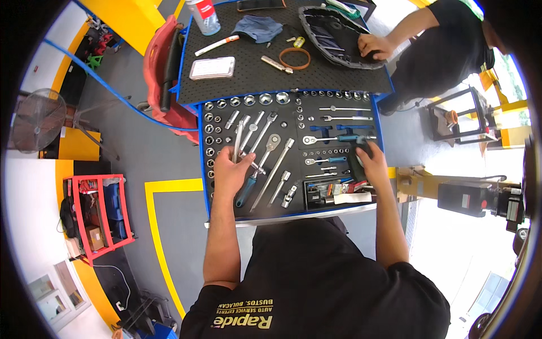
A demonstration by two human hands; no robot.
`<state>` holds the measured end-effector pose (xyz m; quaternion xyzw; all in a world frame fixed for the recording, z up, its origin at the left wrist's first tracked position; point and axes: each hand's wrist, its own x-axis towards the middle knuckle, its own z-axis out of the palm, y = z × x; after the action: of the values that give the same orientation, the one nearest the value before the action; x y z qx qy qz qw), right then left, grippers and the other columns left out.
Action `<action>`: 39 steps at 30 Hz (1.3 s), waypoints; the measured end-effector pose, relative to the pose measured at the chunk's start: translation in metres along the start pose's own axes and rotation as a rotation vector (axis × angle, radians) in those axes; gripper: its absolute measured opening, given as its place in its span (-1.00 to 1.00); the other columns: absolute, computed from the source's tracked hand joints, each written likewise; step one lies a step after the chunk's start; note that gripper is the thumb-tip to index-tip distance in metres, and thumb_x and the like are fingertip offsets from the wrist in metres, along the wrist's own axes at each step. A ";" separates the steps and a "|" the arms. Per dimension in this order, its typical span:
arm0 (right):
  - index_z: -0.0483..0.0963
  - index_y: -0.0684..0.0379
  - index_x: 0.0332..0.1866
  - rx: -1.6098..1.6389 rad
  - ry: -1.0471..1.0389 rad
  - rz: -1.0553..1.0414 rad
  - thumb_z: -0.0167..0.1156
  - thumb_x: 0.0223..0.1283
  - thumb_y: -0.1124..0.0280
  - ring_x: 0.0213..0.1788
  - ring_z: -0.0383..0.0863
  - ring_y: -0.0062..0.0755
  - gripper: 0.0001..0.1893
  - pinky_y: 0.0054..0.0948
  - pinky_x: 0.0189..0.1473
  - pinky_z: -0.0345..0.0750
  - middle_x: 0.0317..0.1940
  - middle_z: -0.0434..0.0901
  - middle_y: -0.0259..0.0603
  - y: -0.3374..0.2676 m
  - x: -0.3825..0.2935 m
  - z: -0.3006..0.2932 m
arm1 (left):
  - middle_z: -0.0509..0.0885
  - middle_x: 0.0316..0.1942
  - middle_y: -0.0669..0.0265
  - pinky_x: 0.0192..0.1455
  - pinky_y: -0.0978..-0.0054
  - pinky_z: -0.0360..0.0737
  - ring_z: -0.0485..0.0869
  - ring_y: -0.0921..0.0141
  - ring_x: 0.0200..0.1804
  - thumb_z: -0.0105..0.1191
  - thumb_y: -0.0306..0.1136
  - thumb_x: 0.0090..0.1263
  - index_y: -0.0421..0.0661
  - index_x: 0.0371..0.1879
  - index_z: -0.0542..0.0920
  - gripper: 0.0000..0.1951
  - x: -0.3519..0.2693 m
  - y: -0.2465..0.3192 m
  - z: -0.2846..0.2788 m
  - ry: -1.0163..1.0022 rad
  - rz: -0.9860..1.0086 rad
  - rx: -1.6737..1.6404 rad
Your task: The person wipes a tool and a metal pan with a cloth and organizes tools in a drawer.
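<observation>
A socket tool drawer with black foam is pulled out in front of me. Over its left side, my left hand grips a chrome tool with a long bar; a shorter chrome piece shows at the fingers. Beside it lie a large ratchet with a teal handle, a long extension bar and a universal joint. On the right, my right hand is closed around a dark object, too blurred to name. It partly covers the teal-handled ratchets.
A black mat tops the cabinet, bearing a spray can, a marker and a brown ring. Another person's hand touches a black cover. A small-parts tray fills the drawer's near right corner.
</observation>
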<state>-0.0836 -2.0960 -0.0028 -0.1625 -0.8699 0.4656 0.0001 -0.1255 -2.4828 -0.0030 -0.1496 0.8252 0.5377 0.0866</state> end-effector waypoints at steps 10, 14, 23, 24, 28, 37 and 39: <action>0.55 0.31 -0.01 0.067 0.141 0.107 0.30 0.34 0.33 -0.27 0.58 -0.48 -0.72 -0.41 -0.15 0.54 -0.34 0.67 -0.18 0.065 -0.052 -0.054 | 0.75 -0.39 0.23 -0.55 0.70 0.33 0.69 0.56 -0.42 0.29 -0.44 0.34 -0.13 -0.20 0.50 -0.79 0.020 0.037 0.098 -0.274 0.015 -0.457; 0.54 0.21 0.08 -0.051 0.139 0.146 0.36 0.27 0.26 -0.14 0.74 -0.14 -0.64 -0.28 -0.08 0.61 -0.17 0.72 0.00 0.087 -0.069 -0.036 | 0.75 -0.16 0.13 -0.53 0.68 0.35 0.80 0.37 -0.17 0.15 -0.51 0.40 -0.20 -0.14 0.51 -0.86 0.030 0.064 0.144 -0.374 0.003 -0.472; 0.54 0.16 0.03 -0.141 0.056 0.061 0.35 0.23 0.29 -0.11 0.74 0.04 -0.69 -0.17 -0.09 0.62 -0.18 0.72 0.00 0.070 -0.071 -0.047 | 0.75 -0.15 0.20 -0.60 0.64 0.40 0.82 0.36 -0.17 0.13 -0.55 0.33 -0.15 -0.19 0.49 -0.86 0.060 0.078 0.209 -0.342 0.054 -0.385; 0.53 0.15 0.06 -0.124 0.074 0.043 0.35 0.23 0.29 -0.09 0.73 0.04 -0.66 -0.17 -0.07 0.62 -0.15 0.72 0.01 0.073 -0.073 -0.047 | 0.75 -0.14 0.19 -0.62 0.63 0.39 0.82 0.37 -0.17 0.13 -0.57 0.33 -0.16 -0.20 0.49 -0.86 0.062 0.075 0.202 -0.338 0.061 -0.362; 0.48 0.13 0.14 -0.095 0.044 0.021 0.36 0.23 0.29 -0.03 0.72 0.05 -0.59 -0.15 -0.03 0.62 -0.08 0.71 0.02 0.072 -0.072 -0.047 | 0.77 -0.08 0.14 -0.35 0.54 0.61 0.82 0.34 -0.15 0.16 -0.59 0.34 -0.27 -0.13 0.54 -0.83 0.082 0.027 0.179 -0.416 0.338 -0.168; 0.50 0.10 0.12 -0.088 0.000 0.027 0.33 0.24 0.24 -0.10 0.73 0.02 -0.62 -0.12 -0.07 0.63 -0.13 0.72 -0.03 0.074 -0.068 -0.051 | 0.77 -0.28 0.18 -0.23 0.33 0.60 0.72 0.28 -0.36 0.36 -0.47 0.22 -0.15 -0.22 0.68 -0.81 0.071 0.032 0.166 -0.314 0.492 0.273; 0.50 0.10 0.12 -0.087 -0.024 0.045 0.33 0.24 0.24 -0.12 0.73 0.01 -0.62 -0.13 -0.08 0.63 -0.14 0.72 -0.03 0.074 -0.068 -0.051 | 0.76 -0.32 0.19 -0.24 0.32 0.60 0.72 0.24 -0.35 0.36 -0.46 0.22 -0.15 -0.21 0.68 -0.81 0.068 0.031 0.169 -0.304 0.499 0.250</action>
<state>0.0089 -2.0355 -0.0231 -0.1761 -0.8855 0.4290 -0.0280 -0.2029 -2.3277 -0.0659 0.1516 0.8737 0.4530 0.0920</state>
